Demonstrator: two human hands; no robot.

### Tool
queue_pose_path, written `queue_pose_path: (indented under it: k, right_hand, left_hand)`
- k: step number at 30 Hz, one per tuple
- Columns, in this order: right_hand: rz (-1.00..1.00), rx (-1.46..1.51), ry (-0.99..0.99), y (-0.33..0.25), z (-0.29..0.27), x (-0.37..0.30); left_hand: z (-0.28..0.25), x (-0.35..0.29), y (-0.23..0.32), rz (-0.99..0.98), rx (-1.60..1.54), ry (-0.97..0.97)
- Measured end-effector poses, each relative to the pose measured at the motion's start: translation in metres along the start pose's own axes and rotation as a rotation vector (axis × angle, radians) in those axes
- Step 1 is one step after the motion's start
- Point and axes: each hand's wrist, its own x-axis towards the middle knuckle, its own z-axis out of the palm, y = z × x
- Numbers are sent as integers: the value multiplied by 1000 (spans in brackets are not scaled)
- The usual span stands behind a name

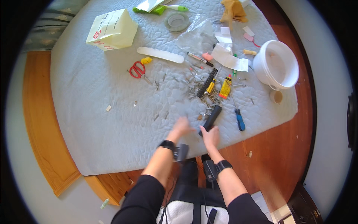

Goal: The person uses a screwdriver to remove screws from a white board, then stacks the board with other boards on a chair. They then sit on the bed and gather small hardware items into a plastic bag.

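My right hand (211, 137) is closed round the near end of a thick black bar-shaped object (212, 117), which lies aslant at the near edge of a pile of screws and nails (194, 89). Just left of it my left hand (181, 127) is smeared by motion, so its fingers cannot be made out. On the pile are a black ruler (207, 83), a yellow tube with a red end (225, 87) and a small yellow tool (211, 86). A screwdriver with a blue handle (239, 120) lies to the right of my right hand.
On the quilted grey bed cover (100, 142) stand a white bucket (276, 64) at right and a pale yellow box (112, 30) at far left. Red scissors (138, 70), a white strip (160, 54), a tape roll (176, 22) and paper slips (229, 58) lie farther off.
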Motion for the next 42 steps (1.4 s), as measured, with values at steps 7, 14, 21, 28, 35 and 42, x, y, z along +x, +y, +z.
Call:
queue_pose_path:
  k: [7,14,21,28,35,42]
  right_hand:
    - [114,851,-283,29,-64,9]
    - [-370,0,399,94,-172,95]
    - [-608,-3,523,57,-157,72]
    - [-596,236,-116,85,-83,-37]
    - [-151,351,-314,208,-106,-110]
    - [-532,390,-498,212,-107,-201]
  left_hand:
    - [17,7,14,-18,119,86]
    - [15,8,14,-2,101,90]
    - [25,21,-1,-1,108,-14]
    - [15,14,3,46,111,67]
    - [52,-74,-26,-141,204,-221]
    - [72,-189,-131,-618,121,-1054]
